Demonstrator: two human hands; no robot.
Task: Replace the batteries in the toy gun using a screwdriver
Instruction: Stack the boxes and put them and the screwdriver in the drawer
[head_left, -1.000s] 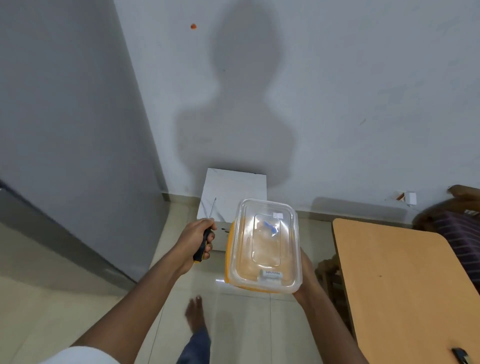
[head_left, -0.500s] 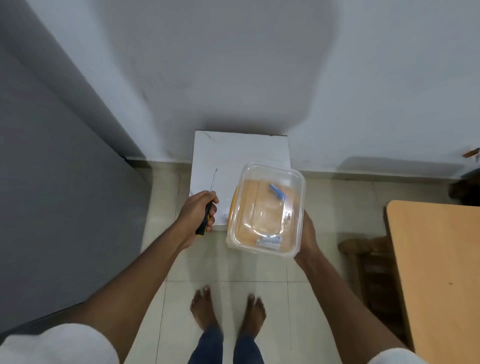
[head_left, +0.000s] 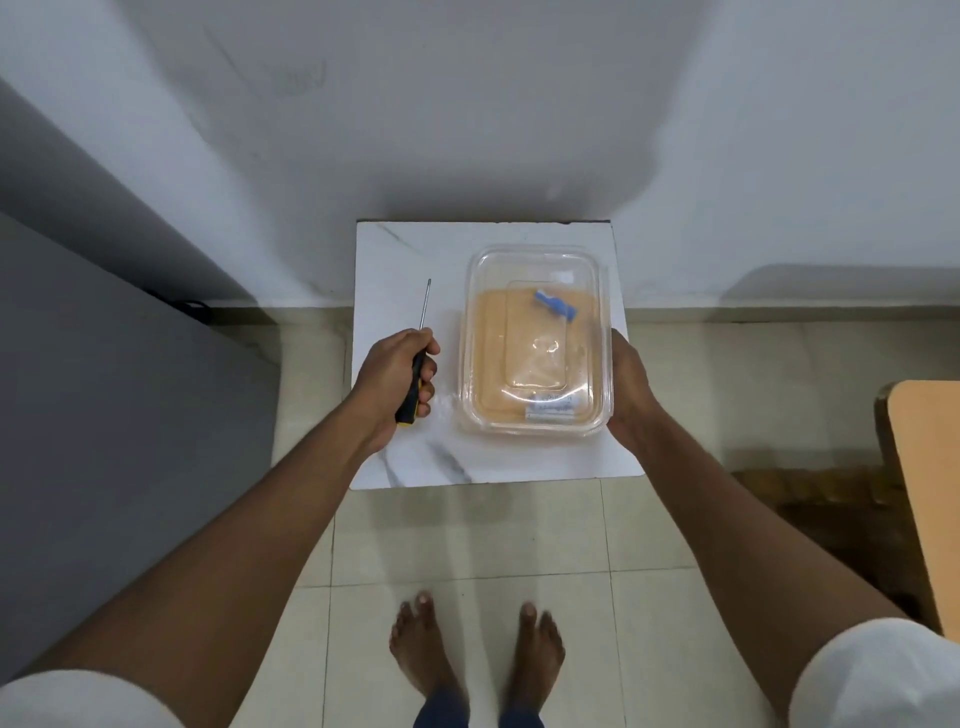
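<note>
White short sleeves (head_left: 878, 675), bare forearms, bare feet (head_left: 423, 654), seemingly dark blue trousers (head_left: 441, 714)

A white marble-patterned surface (head_left: 488, 249) stands against the pale wall (head_left: 519, 104), its far edge touching the wall's base; grey veins streak its near left corner; the floor (head_left: 467, 530) is laid in pale cream tiles with thin dark grout lines; a dark grey panel (head_left: 104, 338) fills the left side, meeting the wall at an angle; an orange-tan tabletop (head_left: 930, 493) shows at the right edge, well apart from the white surface; beneath and beside it sits a dark wooden piece (head_left: 810, 488), its form unclear; 2 bare feet (head_left: 478, 654) stand on the tiles, blue trouser hems just above them at the lower edge.
</note>
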